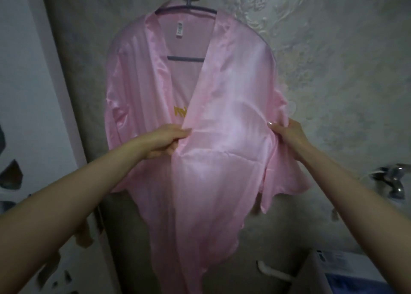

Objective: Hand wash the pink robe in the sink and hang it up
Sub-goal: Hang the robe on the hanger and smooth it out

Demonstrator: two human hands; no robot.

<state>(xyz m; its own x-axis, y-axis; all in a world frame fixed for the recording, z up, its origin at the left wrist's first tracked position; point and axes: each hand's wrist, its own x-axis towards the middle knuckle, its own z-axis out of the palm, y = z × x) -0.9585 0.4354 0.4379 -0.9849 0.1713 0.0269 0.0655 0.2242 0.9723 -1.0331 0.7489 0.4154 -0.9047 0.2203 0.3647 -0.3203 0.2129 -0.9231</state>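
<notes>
**Hung up, held at both sides**

The hook of the hanger (189, 9) ran off the top edge; yellow lettering (179, 111) hid mostly behind the front panel. The glossy pink robe (222, 106) hung against the wall (333, 48), left hand (164, 141) and right hand (287, 131) each pinching that panel's sides.

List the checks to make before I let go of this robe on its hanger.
1. Hanger hooked overhead: cannot tell, its top is cut off by the frame.
2. Pink robe draped over both ends of the hanger: ok.
3. Left hand grips the edge of the front panel: ok.
4. Right hand grips the front panel's other side: ok.
5. Front panel smooth between the hands: not ok, creases run across it.
6. Pink robe wrung out, not dripping: cannot tell.
</notes>
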